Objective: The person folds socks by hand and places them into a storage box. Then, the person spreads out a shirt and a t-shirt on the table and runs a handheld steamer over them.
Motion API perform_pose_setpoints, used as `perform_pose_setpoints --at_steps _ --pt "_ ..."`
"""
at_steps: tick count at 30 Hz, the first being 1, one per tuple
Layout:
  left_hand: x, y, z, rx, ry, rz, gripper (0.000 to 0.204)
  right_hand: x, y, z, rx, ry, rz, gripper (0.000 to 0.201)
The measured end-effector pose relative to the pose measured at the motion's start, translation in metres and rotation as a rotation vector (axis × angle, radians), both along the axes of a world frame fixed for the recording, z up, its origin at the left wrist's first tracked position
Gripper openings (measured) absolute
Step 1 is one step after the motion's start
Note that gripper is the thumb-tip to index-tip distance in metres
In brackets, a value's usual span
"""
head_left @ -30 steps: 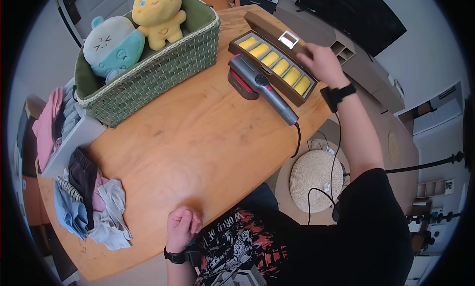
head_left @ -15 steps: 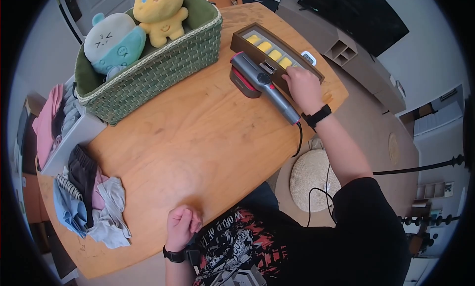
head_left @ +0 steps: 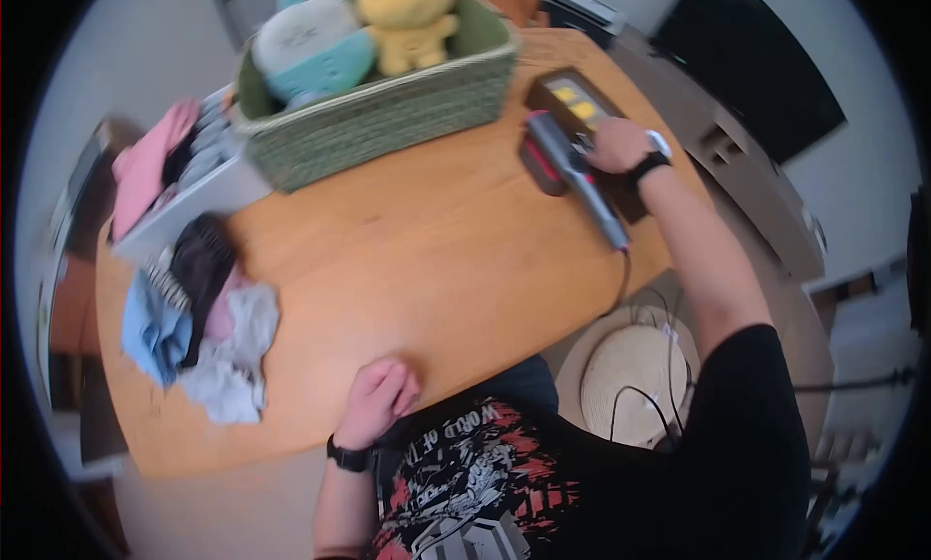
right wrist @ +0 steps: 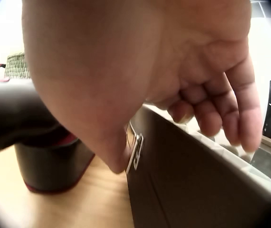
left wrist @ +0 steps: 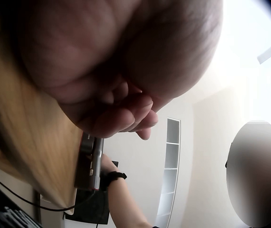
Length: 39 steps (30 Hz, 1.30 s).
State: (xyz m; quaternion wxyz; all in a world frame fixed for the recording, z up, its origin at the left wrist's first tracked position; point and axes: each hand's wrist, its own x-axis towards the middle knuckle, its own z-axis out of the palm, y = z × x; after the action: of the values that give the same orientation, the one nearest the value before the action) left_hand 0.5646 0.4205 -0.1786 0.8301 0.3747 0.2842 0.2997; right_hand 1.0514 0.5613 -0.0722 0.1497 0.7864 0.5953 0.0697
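A brown box [head_left: 550, 78] with yellow cushions in its compartments stands at the table's right end. My right hand [head_left: 621, 147] is at its near side; the right wrist view shows the thumb beside the metal clasp [right wrist: 138, 152] outside the front wall [right wrist: 173, 175] and the fingers curled over the rim, gripping the wall. A grey and red handheld appliance [head_left: 574, 177] lies against the box, its cord running off the table. My left hand [head_left: 381, 400] stays at the table's near edge, fingers loosely curled around nothing, as the left wrist view [left wrist: 121, 71] also shows.
A green woven basket [head_left: 388, 124] with two plush toys stands at the back. To the left are a white bin [head_left: 189, 206] of folded clothes and a loose clothes pile [head_left: 233, 352]. A round woven stool [head_left: 635, 381] is below the right edge.
My right hand has moved from the box's raised lid to its near wall. The lid dropped behind the box. The head view has shifted, and the left hand still lies by the near edge.
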Motion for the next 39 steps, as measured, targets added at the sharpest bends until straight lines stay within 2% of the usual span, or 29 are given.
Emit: perform_pose_setpoints --at_steps 1,3,7,8,10,14,18,20,21,22,23,24,26,28,30,31,32,33,34,36,38,39 --pt "0.001 0.002 0.0 0.001 -0.007 -0.029 0.038 -0.003 0.004 0.004 -0.061 -0.018 -0.021 0.038" --pt "-0.001 0.003 -0.004 0.032 -0.029 -0.047 0.038 -0.01 0.004 0.01 -0.034 0.018 0.034 0.036" --pt "-0.002 0.007 0.001 0.001 -0.016 -0.074 0.039 -0.008 0.015 0.012 -0.101 -0.042 0.062 0.049" --pt "-0.002 0.006 0.001 0.005 -0.002 -0.024 0.039 -0.002 0.019 0.005 -0.112 -0.077 0.059 0.048" --pt "0.002 0.009 -0.002 -0.016 -0.124 -0.088 0.038 0.003 0.024 -0.002 -0.082 -0.086 0.073 0.044" --pt "0.003 0.01 0.0 -0.015 -0.146 -0.095 0.039 0.002 0.019 -0.003 -0.036 -0.064 0.109 0.039" --pt "-0.001 0.007 0.001 -0.045 -0.204 -0.019 0.034 0.011 0.011 -0.011 0.041 -0.057 0.14 0.036" --pt "-0.013 0.004 0.016 0.081 0.143 0.106 0.028 0.017 0.008 -0.017 0.088 -0.042 0.151 0.037" --pt "-0.027 0.003 0.026 0.227 0.271 0.167 0.021 0.019 0.003 -0.02 0.126 -0.023 0.155 0.038" --pt "-0.045 0.007 0.04 0.378 0.397 0.227 0.016 0.023 0.0 -0.022 0.13 0.0 0.138 0.041" --pt "-0.063 0.014 0.059 0.697 0.594 0.425 0.016 0.025 -0.002 -0.023 0.141 -0.006 0.138 0.041" --pt "-0.082 0.022 0.079 1.014 0.789 0.63 0.021 0.026 -0.006 -0.024 0.183 0.032 0.165 0.042" --pt "-0.129 0.043 0.114 1.296 1.253 0.928 0.054 0.026 -0.013 -0.022 0.239 0.106 0.201 0.044" --pt "-0.162 0.058 0.127 1.268 1.558 1.143 0.072 0.025 -0.016 -0.016 0.249 0.229 0.193 0.04" --pt "-0.202 0.077 0.111 1.182 1.825 1.086 0.078 0.019 -0.018 0.001 0.231 0.296 0.167 0.038" --pt "-0.219 0.083 0.104 1.174 1.835 1.088 0.078 0.018 -0.021 0.009 0.292 0.348 0.108 0.036" --pt "-0.234 0.088 0.098 1.097 1.957 0.876 0.07 0.017 -0.022 0.009 0.351 0.402 0.047 0.035" --pt "-0.251 0.095 0.092 1.011 2.062 0.655 0.062 0.031 -0.02 0.0 0.533 0.446 0.109 0.036" --pt "-0.269 0.104 0.084 1.001 2.074 0.647 0.062 0.025 -0.025 0.003 0.634 0.466 0.097 0.036" --pt "-0.303 0.122 0.075 0.529 1.247 0.75 0.034 0.004 -0.042 0.015 0.837 0.503 0.1 0.035" --pt "-0.323 0.129 0.083 0.596 1.2 0.811 0.029 -0.007 -0.058 0.007 1.051 0.503 0.168 0.03" --pt "-0.33 0.134 0.089 0.669 1.138 0.87 0.026 -0.028 -0.068 0.007 1.184 0.442 0.284 0.031"
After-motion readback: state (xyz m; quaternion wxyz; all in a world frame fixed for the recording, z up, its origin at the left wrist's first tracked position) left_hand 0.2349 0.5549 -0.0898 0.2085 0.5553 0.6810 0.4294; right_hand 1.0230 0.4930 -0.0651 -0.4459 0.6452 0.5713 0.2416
